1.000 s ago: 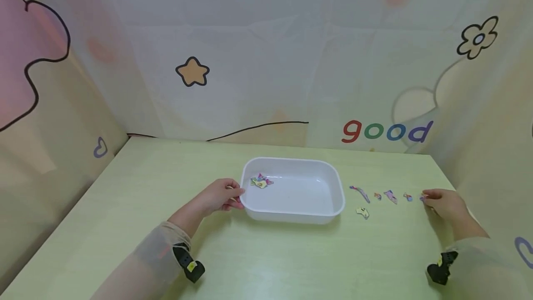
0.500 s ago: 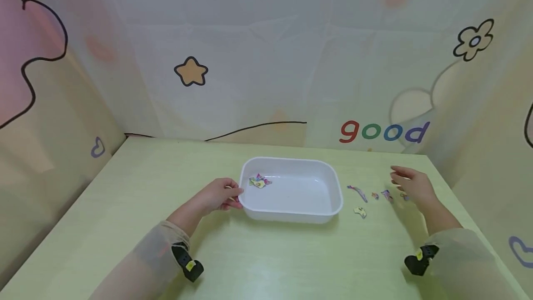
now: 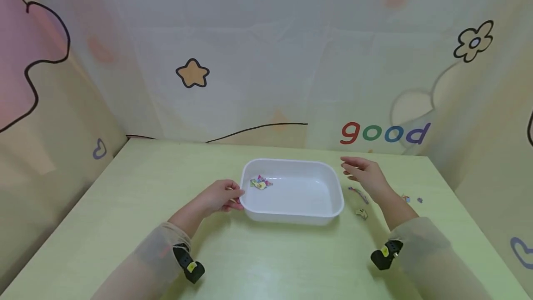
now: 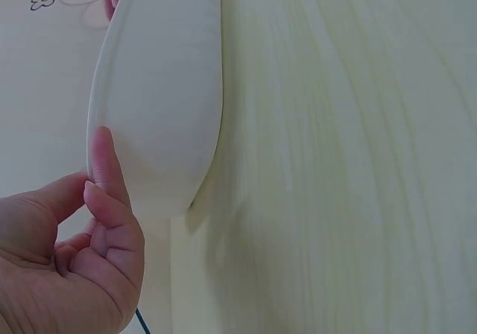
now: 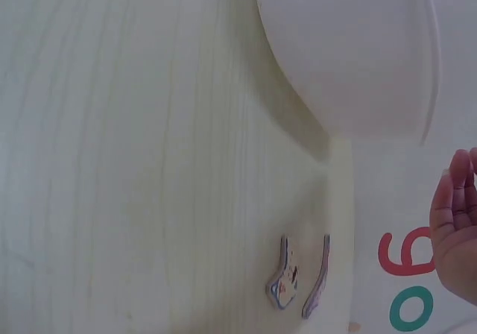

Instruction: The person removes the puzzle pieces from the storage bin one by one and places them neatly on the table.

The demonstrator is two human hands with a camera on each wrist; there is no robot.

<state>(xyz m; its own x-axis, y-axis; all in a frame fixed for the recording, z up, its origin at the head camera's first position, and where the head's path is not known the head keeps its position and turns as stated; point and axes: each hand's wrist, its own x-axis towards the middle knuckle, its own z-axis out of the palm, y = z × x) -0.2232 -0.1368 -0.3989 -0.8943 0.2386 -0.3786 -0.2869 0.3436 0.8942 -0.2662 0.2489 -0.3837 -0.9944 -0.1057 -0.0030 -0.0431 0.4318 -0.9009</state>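
Note:
My left hand (image 3: 222,196) pinches the left rim of a white plastic basin (image 3: 291,216); in the left wrist view, the thumb and fingers (image 4: 109,162) lie on either side of that rim. Inside the basin, at its left end, lies a small cluster of colourful printed flat pieces (image 3: 261,183). Just beyond the basin's right end my right hand (image 3: 366,175) hovers above the table, fingers loosely extended and nothing visible in them. Below it lie a thin curved purplish piece (image 3: 359,195) and a cream piece (image 3: 361,214), seen also in the right wrist view.
Farther right on the table (image 3: 291,263) lie an orange-and-blue piece (image 3: 405,198) and a tiny purple piece (image 3: 419,200). My right forearm covers the spot between them and the curved piece. A printed cloth backdrop (image 3: 250,96) rises behind the table and along both sides.
My right hand has left the tiny purple piece at the far right, which stays on the table, and has moved left toward the basin. My left hand keeps its grip on the rim.

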